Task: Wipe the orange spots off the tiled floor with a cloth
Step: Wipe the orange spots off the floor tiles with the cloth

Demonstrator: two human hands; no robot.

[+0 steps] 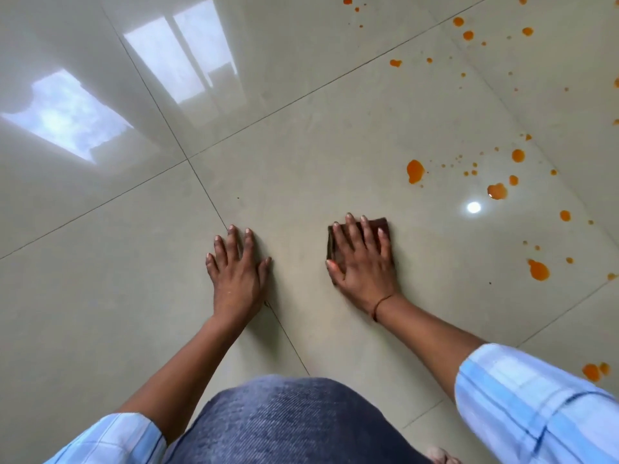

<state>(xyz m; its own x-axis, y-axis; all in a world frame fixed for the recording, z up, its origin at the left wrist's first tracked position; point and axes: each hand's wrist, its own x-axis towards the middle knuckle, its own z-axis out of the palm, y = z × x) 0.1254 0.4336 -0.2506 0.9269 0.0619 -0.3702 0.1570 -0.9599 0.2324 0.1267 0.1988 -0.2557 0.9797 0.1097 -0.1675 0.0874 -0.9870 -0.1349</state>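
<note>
Two hands lie flat on the tiled floor (301, 145): the left hand (236, 272) bare, the right hand (363, 262) over one dark cloth (378, 224). Orange spots (415, 171) number several dozen, too many tiny ones to count exactly. Two striped sleeves (522, 396) show.

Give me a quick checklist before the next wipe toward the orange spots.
1. Cloth under right hand, palm flat on it: ok.
2. Left hand braced flat on the tiled floor, empty: ok.
3. Path from the cloth to the nearest orange spots, ahead and to the right, free of objects: ok.
4. Spots removed: not ok, many remain.
5. Cloth damp or dry: cannot tell.
</note>
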